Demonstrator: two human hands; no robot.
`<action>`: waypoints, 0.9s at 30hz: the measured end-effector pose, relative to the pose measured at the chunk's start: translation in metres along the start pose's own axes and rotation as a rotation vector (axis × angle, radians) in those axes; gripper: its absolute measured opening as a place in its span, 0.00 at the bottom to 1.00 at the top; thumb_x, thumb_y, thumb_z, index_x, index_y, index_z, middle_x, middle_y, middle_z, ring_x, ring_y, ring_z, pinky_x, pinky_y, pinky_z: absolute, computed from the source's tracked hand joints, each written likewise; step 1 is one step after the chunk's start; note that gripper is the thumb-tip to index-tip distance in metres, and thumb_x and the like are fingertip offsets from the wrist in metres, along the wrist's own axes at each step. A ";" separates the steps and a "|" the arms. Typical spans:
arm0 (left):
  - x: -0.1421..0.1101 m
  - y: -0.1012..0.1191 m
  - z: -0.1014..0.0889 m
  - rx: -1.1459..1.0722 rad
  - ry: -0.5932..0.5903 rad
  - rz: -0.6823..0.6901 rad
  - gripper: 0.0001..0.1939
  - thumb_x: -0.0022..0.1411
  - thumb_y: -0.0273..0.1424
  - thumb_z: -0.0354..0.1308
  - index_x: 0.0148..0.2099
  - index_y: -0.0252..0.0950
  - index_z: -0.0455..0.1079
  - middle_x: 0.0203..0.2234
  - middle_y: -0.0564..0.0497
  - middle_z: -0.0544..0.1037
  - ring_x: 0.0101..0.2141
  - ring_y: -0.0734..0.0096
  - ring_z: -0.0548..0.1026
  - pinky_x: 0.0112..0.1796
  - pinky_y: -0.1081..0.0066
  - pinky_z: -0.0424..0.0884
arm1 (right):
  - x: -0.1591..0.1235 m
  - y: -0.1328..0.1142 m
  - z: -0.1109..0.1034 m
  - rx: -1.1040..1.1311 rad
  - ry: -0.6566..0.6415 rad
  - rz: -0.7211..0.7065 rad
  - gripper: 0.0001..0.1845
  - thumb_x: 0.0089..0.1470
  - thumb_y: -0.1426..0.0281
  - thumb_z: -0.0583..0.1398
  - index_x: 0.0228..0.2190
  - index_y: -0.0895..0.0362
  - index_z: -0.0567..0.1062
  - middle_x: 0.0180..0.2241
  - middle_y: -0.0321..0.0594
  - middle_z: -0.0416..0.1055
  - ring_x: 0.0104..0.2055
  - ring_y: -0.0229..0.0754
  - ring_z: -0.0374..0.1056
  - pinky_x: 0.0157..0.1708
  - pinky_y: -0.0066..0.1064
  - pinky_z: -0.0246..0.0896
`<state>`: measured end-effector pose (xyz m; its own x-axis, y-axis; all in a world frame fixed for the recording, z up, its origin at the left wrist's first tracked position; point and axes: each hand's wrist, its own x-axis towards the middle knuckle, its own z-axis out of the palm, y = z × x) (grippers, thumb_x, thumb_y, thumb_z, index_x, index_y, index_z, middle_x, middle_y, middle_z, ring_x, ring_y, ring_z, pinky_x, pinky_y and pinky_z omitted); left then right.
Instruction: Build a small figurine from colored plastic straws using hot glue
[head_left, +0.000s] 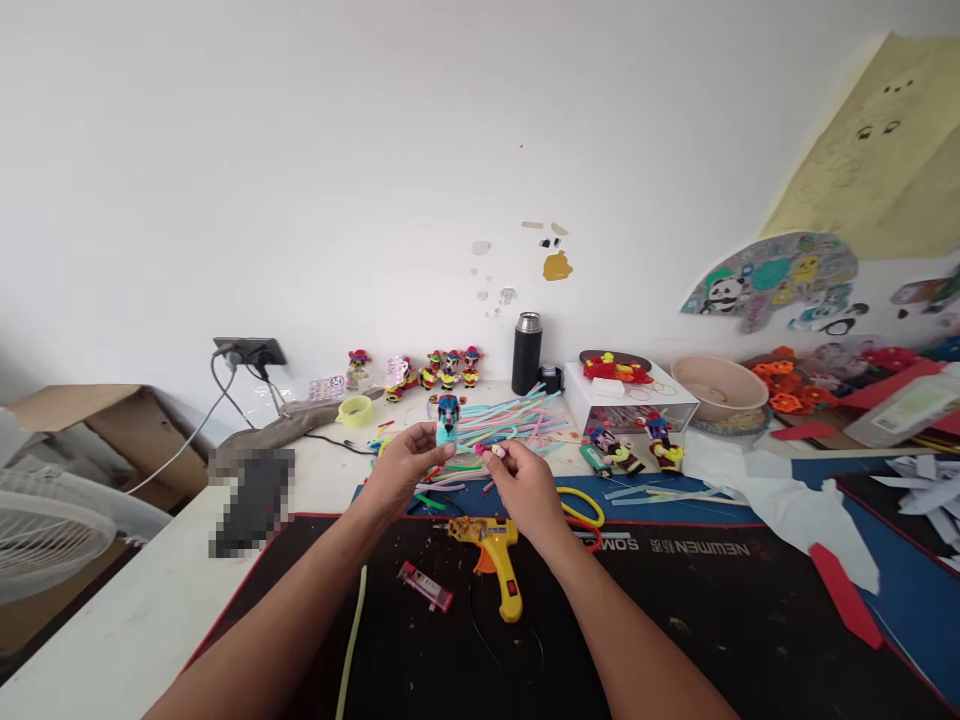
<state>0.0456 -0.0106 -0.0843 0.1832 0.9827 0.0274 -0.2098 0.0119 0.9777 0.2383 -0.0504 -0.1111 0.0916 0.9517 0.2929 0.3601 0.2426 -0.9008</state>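
My left hand (409, 462) is closed round a small doll figure (448, 425) with a dark blue and red head and a light blue body, held upright. Just to the right, my right hand (523, 482) pinches a small pink and red piece (489, 452), whose kind I cannot make out. The two held things are close together but apart. Below the hands, a yellow hot glue gun (499, 570) lies on the black mat (600, 610). Beside it is a red lighter (425, 587).
Behind the hands lies a pile of pastel pipe cleaners (517, 415). Several finished dolls (450, 370) stand along the wall, near a black thermos (527, 355). At right are a white box (631, 395) and a beige bowl (720, 385); a white fan (52, 530) stands left.
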 end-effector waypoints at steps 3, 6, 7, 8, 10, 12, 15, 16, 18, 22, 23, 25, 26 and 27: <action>0.002 -0.015 0.004 0.017 -0.012 0.018 0.25 0.43 0.38 0.81 0.41 0.36 0.78 0.35 0.49 0.83 0.38 0.64 0.78 0.41 0.67 0.71 | 0.001 -0.001 -0.004 -0.050 0.032 -0.002 0.16 0.63 0.56 0.58 0.27 0.52 0.70 0.18 0.29 0.61 0.21 0.40 0.58 0.23 0.30 0.48; 0.000 -0.025 0.002 0.031 -0.013 0.018 0.23 0.43 0.34 0.81 0.40 0.38 0.77 0.34 0.52 0.81 0.37 0.65 0.77 0.40 0.69 0.70 | 0.000 -0.004 -0.005 -0.103 0.027 0.000 0.16 0.63 0.57 0.58 0.28 0.52 0.71 0.18 0.30 0.62 0.22 0.41 0.60 0.24 0.30 0.48; -0.002 -0.027 0.002 0.035 -0.018 0.017 0.22 0.43 0.33 0.81 0.39 0.38 0.76 0.33 0.53 0.81 0.37 0.66 0.77 0.40 0.69 0.70 | 0.000 -0.005 -0.004 -0.113 0.026 0.000 0.16 0.63 0.57 0.58 0.28 0.52 0.71 0.18 0.31 0.63 0.22 0.41 0.61 0.24 0.30 0.47; -0.004 -0.028 0.001 0.039 -0.027 0.014 0.22 0.43 0.32 0.81 0.39 0.38 0.76 0.33 0.53 0.80 0.37 0.66 0.76 0.40 0.69 0.70 | -0.001 -0.006 -0.003 -0.126 0.029 -0.001 0.16 0.63 0.57 0.58 0.27 0.52 0.71 0.18 0.31 0.63 0.22 0.41 0.61 0.24 0.30 0.47; -0.007 -0.030 0.001 0.045 -0.047 0.009 0.21 0.45 0.33 0.80 0.40 0.39 0.76 0.34 0.53 0.80 0.38 0.65 0.76 0.41 0.69 0.70 | -0.002 -0.006 -0.002 -0.150 0.036 -0.002 0.15 0.63 0.58 0.58 0.27 0.52 0.71 0.19 0.31 0.64 0.22 0.41 0.61 0.25 0.30 0.47; -0.009 -0.032 0.001 0.055 -0.067 0.005 0.21 0.47 0.35 0.79 0.41 0.38 0.76 0.35 0.52 0.81 0.38 0.65 0.77 0.42 0.68 0.70 | -0.002 -0.007 -0.002 -0.161 0.039 0.000 0.14 0.63 0.59 0.59 0.27 0.52 0.72 0.19 0.32 0.65 0.23 0.41 0.62 0.25 0.30 0.47; -0.010 -0.035 0.002 0.062 -0.074 0.013 0.20 0.49 0.36 0.78 0.42 0.38 0.76 0.35 0.52 0.81 0.38 0.65 0.77 0.42 0.68 0.70 | -0.003 -0.007 -0.001 -0.157 0.029 0.003 0.14 0.64 0.60 0.59 0.29 0.53 0.73 0.20 0.33 0.67 0.24 0.42 0.64 0.25 0.30 0.49; -0.010 -0.036 0.002 0.062 -0.068 0.016 0.20 0.49 0.36 0.78 0.42 0.37 0.75 0.35 0.52 0.80 0.38 0.65 0.77 0.42 0.68 0.70 | -0.004 -0.008 -0.001 -0.161 0.025 0.001 0.14 0.64 0.60 0.59 0.29 0.53 0.74 0.20 0.33 0.67 0.24 0.42 0.64 0.26 0.30 0.49; -0.010 -0.036 0.001 0.062 -0.052 0.021 0.20 0.49 0.35 0.78 0.41 0.37 0.75 0.33 0.53 0.79 0.38 0.65 0.76 0.41 0.69 0.70 | -0.005 -0.009 0.000 -0.182 0.016 -0.011 0.14 0.64 0.61 0.58 0.29 0.53 0.74 0.20 0.33 0.67 0.24 0.42 0.63 0.26 0.30 0.48; -0.010 -0.036 0.002 0.073 -0.065 0.020 0.19 0.49 0.35 0.78 0.40 0.38 0.74 0.32 0.53 0.78 0.37 0.66 0.76 0.40 0.69 0.70 | -0.006 -0.010 0.003 -0.235 0.005 -0.036 0.14 0.64 0.60 0.58 0.29 0.53 0.74 0.19 0.33 0.65 0.22 0.41 0.59 0.26 0.31 0.44; -0.011 -0.035 0.003 0.074 -0.070 0.017 0.19 0.49 0.35 0.78 0.40 0.38 0.74 0.32 0.53 0.78 0.37 0.66 0.76 0.40 0.69 0.70 | -0.007 -0.010 0.003 -0.239 0.004 -0.037 0.14 0.64 0.60 0.58 0.29 0.53 0.74 0.19 0.33 0.65 0.22 0.41 0.58 0.26 0.32 0.44; -0.012 -0.035 0.004 0.071 -0.073 0.013 0.19 0.49 0.35 0.78 0.39 0.38 0.74 0.32 0.53 0.78 0.36 0.66 0.76 0.41 0.68 0.70 | -0.007 -0.010 0.004 -0.239 0.002 -0.037 0.14 0.64 0.60 0.58 0.30 0.53 0.75 0.20 0.33 0.66 0.22 0.41 0.58 0.26 0.32 0.44; -0.012 -0.034 0.004 0.069 -0.074 0.010 0.19 0.49 0.35 0.78 0.38 0.38 0.73 0.31 0.53 0.78 0.36 0.65 0.76 0.41 0.68 0.70 | -0.007 -0.010 0.005 -0.238 -0.002 -0.039 0.14 0.64 0.60 0.58 0.30 0.53 0.75 0.20 0.33 0.66 0.22 0.41 0.59 0.26 0.31 0.44; -0.012 -0.034 0.005 0.066 -0.074 0.008 0.19 0.49 0.35 0.78 0.37 0.38 0.73 0.31 0.53 0.78 0.36 0.65 0.76 0.42 0.68 0.70 | -0.007 -0.010 0.005 -0.236 -0.005 -0.040 0.13 0.64 0.60 0.58 0.31 0.53 0.75 0.20 0.33 0.66 0.22 0.41 0.59 0.26 0.31 0.44</action>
<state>0.0551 -0.0237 -0.1171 0.2529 0.9663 0.0481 -0.1486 -0.0104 0.9888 0.2296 -0.0585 -0.1057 0.0682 0.9432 0.3251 0.5709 0.2303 -0.7881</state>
